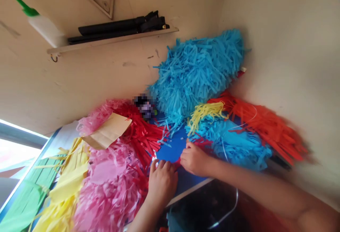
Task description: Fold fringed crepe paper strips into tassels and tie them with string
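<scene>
Red paper fringe (143,136) is laid over a blue board (170,150), with a patch of the board left uncovered. The left hand (162,184) is half-curled, its fingertips set down at the fringe's edge; the right hand (193,159) is curled just beside it, though a grip on any strip cannot be told. Already heaped around are blue fringe (196,72), orange fringe (257,125), yellow fringe (66,175) and pink fringe (111,189).

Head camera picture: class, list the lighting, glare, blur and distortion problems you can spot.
In the head view, the window is overexposed with glare; the orange paper fringe smears with blur; a small object is pixelated out; the wall shelf looks tilted, likely from the wide lens or head tilt.
</scene>
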### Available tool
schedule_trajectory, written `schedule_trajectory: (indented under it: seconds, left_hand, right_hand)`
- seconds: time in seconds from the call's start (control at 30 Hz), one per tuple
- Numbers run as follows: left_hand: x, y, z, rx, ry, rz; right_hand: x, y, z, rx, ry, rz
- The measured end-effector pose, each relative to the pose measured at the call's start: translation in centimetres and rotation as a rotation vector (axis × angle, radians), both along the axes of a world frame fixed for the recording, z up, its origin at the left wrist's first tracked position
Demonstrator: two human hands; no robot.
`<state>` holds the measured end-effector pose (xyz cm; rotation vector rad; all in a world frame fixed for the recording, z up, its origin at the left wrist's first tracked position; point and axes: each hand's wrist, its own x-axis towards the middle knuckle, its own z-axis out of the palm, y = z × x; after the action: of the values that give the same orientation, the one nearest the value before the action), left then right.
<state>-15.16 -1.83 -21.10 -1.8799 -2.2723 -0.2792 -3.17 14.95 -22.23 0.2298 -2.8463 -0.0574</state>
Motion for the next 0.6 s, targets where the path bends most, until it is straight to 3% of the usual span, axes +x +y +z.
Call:
schedule_trajectory:
  seconds: [0.2,0.4,0.6]
  left_hand:
    - [-0.1,0.3,-1.0,0.053,0.050,0.041]
    - [-0.2,-1.5,-1.6,0.081,0.038,0.004]
    - [-1.5,-3.8,-2.6,0.221,-0.141,-0.048]
  right_hand:
    - [-0.1,-0.8,0.7,-0.154,-0.032,-0.139]
    - [0.7,-1.6,-1.2,-0.009,0.143,-0.038]
    - [3.0,0.9,-2.4,-0.273,0.168,-0.101]
